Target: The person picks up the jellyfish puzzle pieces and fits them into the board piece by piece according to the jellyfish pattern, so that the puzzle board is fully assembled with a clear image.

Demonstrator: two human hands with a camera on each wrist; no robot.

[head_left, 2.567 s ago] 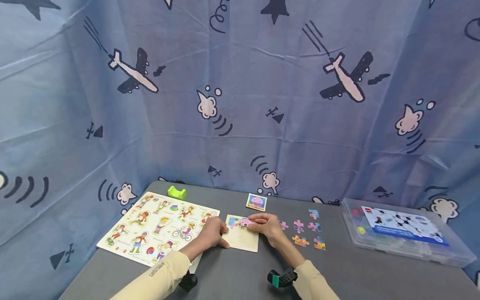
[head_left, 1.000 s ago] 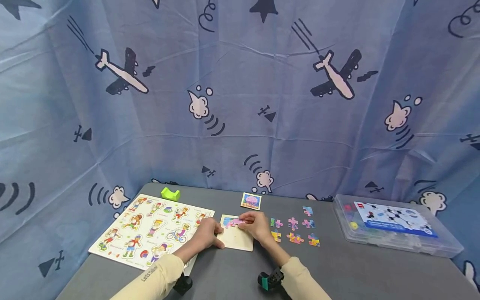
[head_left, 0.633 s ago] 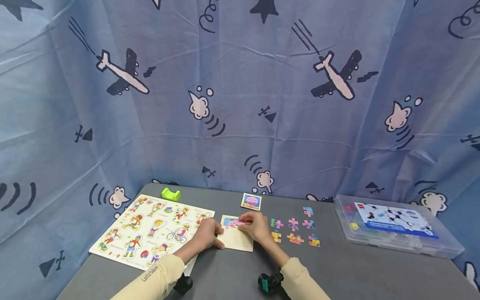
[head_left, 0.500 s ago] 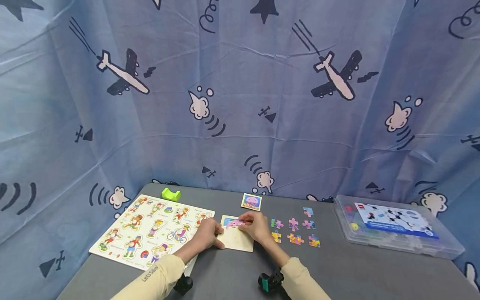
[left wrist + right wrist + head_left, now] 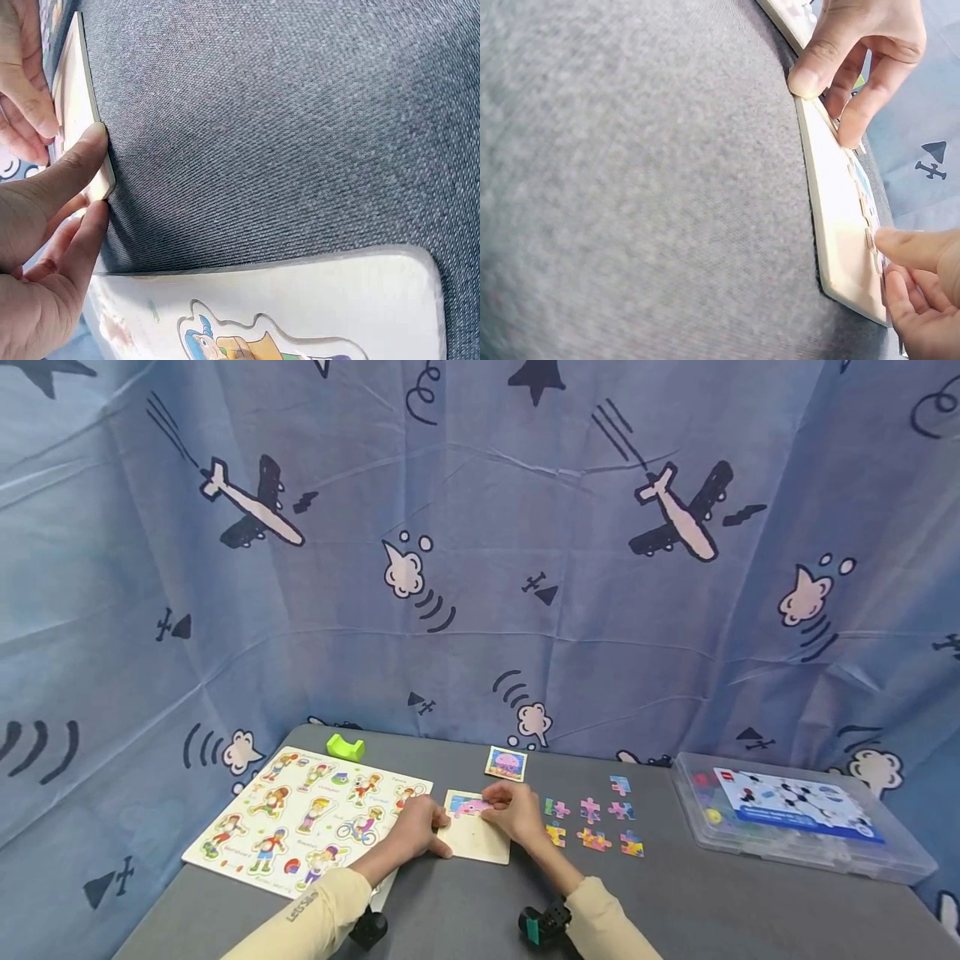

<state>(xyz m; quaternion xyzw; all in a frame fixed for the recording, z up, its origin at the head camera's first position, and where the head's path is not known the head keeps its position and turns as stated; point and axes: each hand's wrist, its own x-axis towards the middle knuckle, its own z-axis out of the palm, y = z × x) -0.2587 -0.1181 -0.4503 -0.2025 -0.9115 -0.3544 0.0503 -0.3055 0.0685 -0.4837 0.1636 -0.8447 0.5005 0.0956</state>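
Note:
My left hand (image 5: 415,828) grips a corner of a small pale wooden puzzle tray (image 5: 476,845) between thumb and fingers; the left wrist view shows the thumb on its near edge (image 5: 97,161). Along the tray's far edge lie joined blue and pink jigsaw pieces (image 5: 467,807). At the right end of that row, my right hand (image 5: 519,814) pinches a pink jigsaw piece (image 5: 872,241) with thumb and fingertips, low against the tray. Its fingers partly cover the piece and the tray's far right corner.
Several loose jigsaw pieces (image 5: 590,811) lie right of the tray. Behind it is a small octopus picture card (image 5: 506,763). A sports peg-puzzle board (image 5: 300,827) is on the left, near a green block (image 5: 346,747). A clear plastic case (image 5: 802,818) stands at right.
The pink piece in my right hand has come down into line with the pieces along the tray's far edge. My left hand keeps its grip. The head view has shifted slightly.

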